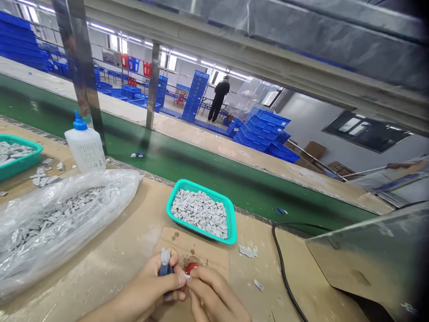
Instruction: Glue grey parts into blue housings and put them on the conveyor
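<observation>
Bright overhead strip lights [183, 57] — soft shadows, warped wide-angle edges

1. Worktop [130, 255]: tan surface, runs across lower frame.
2. Lower left: big clear plastic bag [56, 223] of grey parts, lying on worktop.
3. Upper left: teal tray [16, 156] w/ grey parts, loose grey pieces [43, 178] just beside it.
4. Left of centre: white squeeze bottle [85, 145], blue nozzle, upright.
5. Centre: teal tray [201, 210], full of grey parts, its front edge on cardboard sheet [201, 250].
6. Lower right: black cable [284, 268] across worktop, 2 loose grey pieces [248, 251] nearby.
</observation>
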Demonstrator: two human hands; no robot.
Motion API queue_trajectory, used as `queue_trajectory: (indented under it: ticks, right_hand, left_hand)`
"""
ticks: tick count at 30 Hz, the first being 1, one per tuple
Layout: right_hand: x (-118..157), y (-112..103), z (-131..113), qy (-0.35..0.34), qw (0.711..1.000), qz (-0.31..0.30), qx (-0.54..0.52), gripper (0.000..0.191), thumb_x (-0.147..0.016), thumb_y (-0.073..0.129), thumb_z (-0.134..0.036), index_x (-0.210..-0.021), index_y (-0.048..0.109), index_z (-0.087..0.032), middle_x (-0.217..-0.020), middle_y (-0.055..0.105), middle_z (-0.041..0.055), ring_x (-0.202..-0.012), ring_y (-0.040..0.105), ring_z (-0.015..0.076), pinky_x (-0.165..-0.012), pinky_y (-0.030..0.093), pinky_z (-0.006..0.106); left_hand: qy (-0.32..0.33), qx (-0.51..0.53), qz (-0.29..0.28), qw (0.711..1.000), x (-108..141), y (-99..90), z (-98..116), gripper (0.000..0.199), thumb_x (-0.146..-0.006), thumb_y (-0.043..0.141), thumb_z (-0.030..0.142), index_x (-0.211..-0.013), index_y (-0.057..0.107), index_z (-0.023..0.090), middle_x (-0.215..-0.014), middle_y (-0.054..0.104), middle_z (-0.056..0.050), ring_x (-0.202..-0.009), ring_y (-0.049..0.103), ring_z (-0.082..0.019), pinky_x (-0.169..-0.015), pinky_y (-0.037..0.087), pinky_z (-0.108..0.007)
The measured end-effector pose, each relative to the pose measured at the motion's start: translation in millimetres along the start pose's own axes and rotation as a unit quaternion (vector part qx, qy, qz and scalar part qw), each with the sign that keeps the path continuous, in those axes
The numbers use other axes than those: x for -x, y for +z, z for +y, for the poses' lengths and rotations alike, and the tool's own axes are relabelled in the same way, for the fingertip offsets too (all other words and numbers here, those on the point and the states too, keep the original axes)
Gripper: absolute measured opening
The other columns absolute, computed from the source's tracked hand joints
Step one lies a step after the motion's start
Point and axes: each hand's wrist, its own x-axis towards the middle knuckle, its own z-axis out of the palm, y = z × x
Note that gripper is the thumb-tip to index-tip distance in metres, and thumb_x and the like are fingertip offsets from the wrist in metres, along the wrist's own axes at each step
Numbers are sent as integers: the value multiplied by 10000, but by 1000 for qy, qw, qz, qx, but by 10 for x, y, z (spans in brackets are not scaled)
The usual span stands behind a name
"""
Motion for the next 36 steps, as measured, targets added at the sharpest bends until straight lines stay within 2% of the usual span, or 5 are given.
queue_trajectory:
  ticks: [3,9,17,25,36]
  right_hand:
    - [25,-106,81,70,996,-36,-33,175,-742,490,-42,-792,592,-176,-787,602,57,-760,596,150,-682,505,214]
    - [337,-127,349,275,955,4,-113,72,-742,536,-139,-735,598,-173,-749,591,60,-720,594,170,-596,522,233]
    - [425,17,385,249,968,-16,-27,108,-760,498,-127,-708,584,-167,-759,580,56,-671,578,147,-591,472,225]
    - [433,-1,367,231,972,-25,-26,125,-771,484,-107,-734,581,-176,-776,574,51,-692,577,137,-606,468,202]
    - [323,-63,254,217,976,16,-5,110,-762,505,-105,-747,588,-176,-786,579,52,-725,570,143,-621,470,222]
  left_hand:
    - [34,-23,0,999,-24,-78,15,256,-553,516,79,-725,354,177,-651,434,58,-576,412,-40,-550,330,-159]
    - [44,-5,13,999,-94,-243,12,361,-466,367,50,-791,472,168,-693,420,13,-694,419,-94,-607,376,-203]
    - [20,39,-17,999,-80,-215,61,355,-662,555,54,-992,482,164,-949,518,-25,-918,528,-147,-925,379,-317]
    - [39,-2,-2,999,-105,-217,66,362,-623,689,197,-930,500,175,-872,558,-24,-858,572,-149,-835,436,-272]
    - [20,-35,31,999,-102,-218,61,358,-661,657,248,-989,535,169,-1029,534,-58,-914,569,-186,-778,468,-250]
